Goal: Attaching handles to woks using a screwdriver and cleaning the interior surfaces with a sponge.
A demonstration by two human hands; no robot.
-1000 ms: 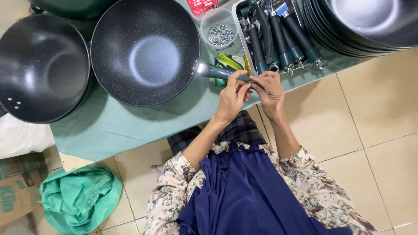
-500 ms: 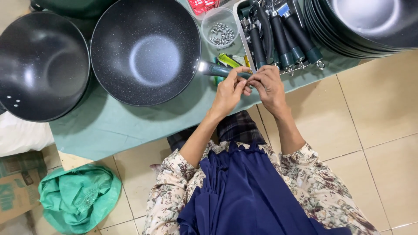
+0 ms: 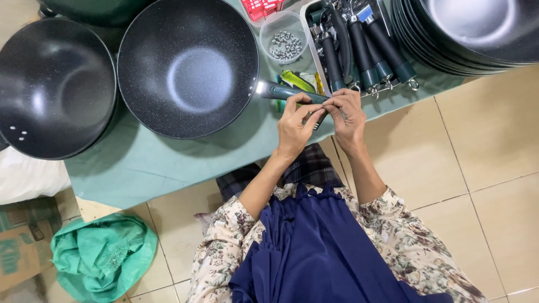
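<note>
Hands meet at the end of the pan handle (image 3: 292, 93). It lies flat on the green table (image 3: 168, 163), running left to right, out from the big black pan (image 3: 188, 67) on the left. My left hand (image 3: 295, 126) and right hand (image 3: 347, 115) both pinch its right tip, fingers closed on it, just near me.

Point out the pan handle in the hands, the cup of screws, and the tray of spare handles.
pan handle (image 3: 283, 91), head view, on its dark green shaft near the pan.
cup of screws (image 3: 268, 35), head view, on its clear rim.
tray of spare handles (image 3: 310, 39), head view, on its left wall.
</note>
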